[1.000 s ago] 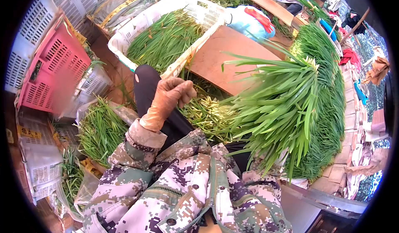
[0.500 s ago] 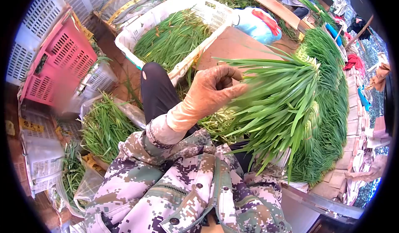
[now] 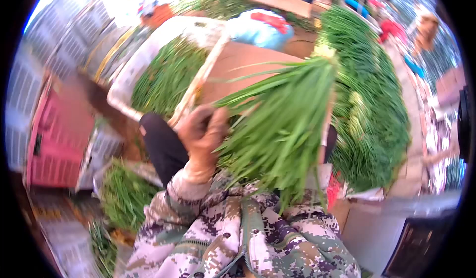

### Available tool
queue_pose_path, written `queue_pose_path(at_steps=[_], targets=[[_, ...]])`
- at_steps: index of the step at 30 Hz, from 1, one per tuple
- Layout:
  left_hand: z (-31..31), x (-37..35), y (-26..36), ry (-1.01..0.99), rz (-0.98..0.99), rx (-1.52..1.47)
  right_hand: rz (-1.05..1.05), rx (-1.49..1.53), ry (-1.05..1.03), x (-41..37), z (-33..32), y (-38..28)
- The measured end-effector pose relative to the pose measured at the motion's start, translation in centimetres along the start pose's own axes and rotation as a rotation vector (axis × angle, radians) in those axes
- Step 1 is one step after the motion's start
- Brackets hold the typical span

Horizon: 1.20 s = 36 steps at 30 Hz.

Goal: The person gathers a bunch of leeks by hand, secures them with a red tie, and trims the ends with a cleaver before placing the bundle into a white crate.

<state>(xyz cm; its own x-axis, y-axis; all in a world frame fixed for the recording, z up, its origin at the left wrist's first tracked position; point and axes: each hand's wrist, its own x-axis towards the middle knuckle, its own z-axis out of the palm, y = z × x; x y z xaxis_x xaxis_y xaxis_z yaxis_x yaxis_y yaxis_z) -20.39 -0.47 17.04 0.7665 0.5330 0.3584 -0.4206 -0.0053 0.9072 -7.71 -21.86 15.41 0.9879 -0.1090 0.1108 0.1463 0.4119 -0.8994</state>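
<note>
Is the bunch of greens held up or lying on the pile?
Held up: the bunch of greens fans out in front of the board, left hand at its leaves. What grips its base is hidden.
</note>
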Motion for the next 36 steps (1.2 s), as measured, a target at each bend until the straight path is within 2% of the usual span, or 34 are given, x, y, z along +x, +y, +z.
queue_pose_path(at_steps=[2, 5, 7, 8, 13, 15, 17, 19, 20, 21, 24, 26, 27, 29, 30, 31, 33, 34, 36], targets=[[-0.1, 0.0, 0.3, 0.078, -0.036, -0.082, 0.026, 0.028, 0.036, -0.1, 0.4, -0.6], [-1.5, 0.3, 0.0, 0.101, 0.039, -0.1, -0.096, 0.276, -0.003, 0.4, 0.9, 0.7], [-1.9, 0.0, 0.3, 0.13, 0.072, -0.078, 0.144, 0.395, 0.115, 0.9, 0.7, 1.8], [-2.4, -0.5, 0.2, 0.105, 0.047, -0.046, 0.183, 0.419, 0.105, 1.1, 0.5, 2.3], [-3.6, -1.6, -1.9, 0.08, 0.04, 0.084, 0.159, 0.465, 0.124, 0.8, 1.8, 1.0], [-3.4, -1.3, -0.8, 0.103, -0.258, -0.337, 0.164, 0.474, 0.136, 0.4, 1.9, 0.6], [-3.7, -0.8, -0.6, 0.047, -0.28, -0.362, 0.189, 0.461, 0.129, 0.1, 1.9, 0.3], [-4.1, -0.6, -1.1, 0.099, -0.316, -0.459, 0.161, 0.466, 0.149, 0.7, 1.7, 1.1], [-5.5, -0.3, -1.3, 0.08, -0.367, -0.624, 0.108, 0.477, 0.163, 1.1, 1.5, 1.5], [-7.3, 0.1, -2.2, 0.033, -0.28, -0.704, 0.055, 0.487, 0.178, 1.4, 1.4, 1.6], [-10.7, 0.2, -2.5, -0.001, -0.244, -0.715, 0.003, 0.5, 0.206, 1.6, 0.7, 0.7], [-11.3, 0.2, -2.2, -0.047, -0.229, -0.228, -0.049, 0.478, 0.203, 1.4, -0.2, 0.6], [-11.2, 0.4, -2.2, -0.057, -0.234, -0.226, -0.053, 0.481, 0.214, 1.1, -0.4, 0.6], [-10.8, 1.3, -2.3, -0.072, -0.314, 0.242, -0.147, 0.187, 0.258, 0.7, -0.8, 0.3], [-10.8, 2.1, -2.7, -0.209, -0.241, 0.196, -0.171, 0.023, 0.275, 0.7, -1.2, 0.6], [-10.7, 2.4, -3.0, -0.206, -0.232, 0.2, -0.173, 0.031, 0.27, 0.9, -1.4, 1.3], [-9.2, 3.2, -3.4, -0.066, -0.076, 0.599, -0.19, 0.003, 0.226, 1.0, -1.6, 2.8], [-8.2, 3.6, -2.7, -0.094, -0.013, 0.51, -0.099, -0.253, 0.211, -0.1, -1.4, 1.2], [-5.2, 4.7, 0.1, -0.15, 0.255, 0.728, -0.097, -0.204, 0.203, -1.1, -0.6, -0.2]])
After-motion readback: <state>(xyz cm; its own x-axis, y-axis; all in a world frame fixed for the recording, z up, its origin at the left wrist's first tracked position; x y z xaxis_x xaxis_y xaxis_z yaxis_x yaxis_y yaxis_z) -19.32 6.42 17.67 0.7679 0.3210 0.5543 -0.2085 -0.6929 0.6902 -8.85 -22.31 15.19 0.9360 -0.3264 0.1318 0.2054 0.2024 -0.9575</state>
